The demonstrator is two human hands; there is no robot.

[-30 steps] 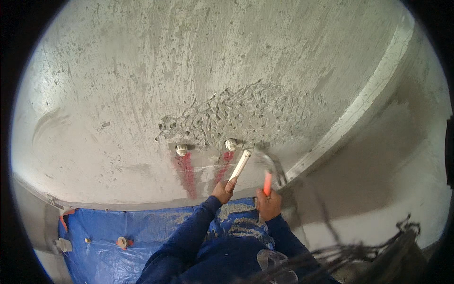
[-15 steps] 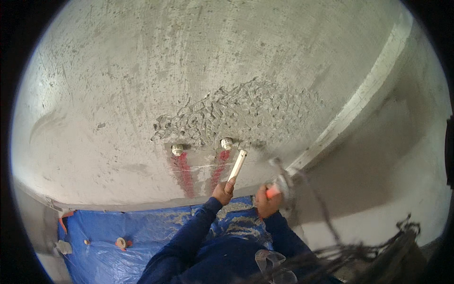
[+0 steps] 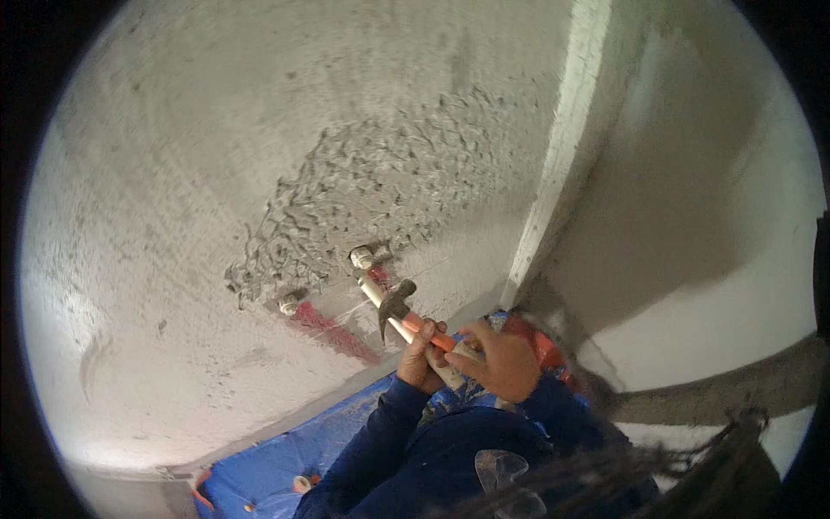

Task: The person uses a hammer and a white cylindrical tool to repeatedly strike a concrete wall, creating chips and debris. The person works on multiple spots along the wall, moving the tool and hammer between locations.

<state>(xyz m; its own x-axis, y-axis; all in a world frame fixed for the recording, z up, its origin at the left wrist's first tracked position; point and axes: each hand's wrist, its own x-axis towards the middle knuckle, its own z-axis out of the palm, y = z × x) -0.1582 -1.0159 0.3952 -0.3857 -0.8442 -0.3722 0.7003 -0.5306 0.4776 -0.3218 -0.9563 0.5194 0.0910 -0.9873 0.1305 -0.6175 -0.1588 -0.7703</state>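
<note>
A pale, straight bar [image 3: 370, 291] is gripped in my left hand [image 3: 418, 362], slanting up toward the wall. Across it lies a claw hammer [image 3: 398, 300] with a dark head and an orange handle, which the left fingers also hold. My right hand [image 3: 506, 363] is at the lower end of the handle, thumb and fingers apart. A pale patch shows between them that I cannot make out. Just beyond the bar's tip, a white pipe fitting [image 3: 361, 257] protrudes from the wall; a second fitting [image 3: 289, 304] is further left.
The grey wall [image 3: 173, 216] has a roughly chipped area [image 3: 372, 173] above the fittings, with red marks [image 3: 333, 333] below. A pale vertical strip [image 3: 562, 138] marks the corner at right. Blue sheeting [image 3: 259, 476] covers the floor. Dark strands [image 3: 683, 467] hang at lower right.
My view has turned right. The hammer, formerly in my right hand, now lies against the bar in my left hand. Both hands have come together, and the bar's slant has tipped leftward.
</note>
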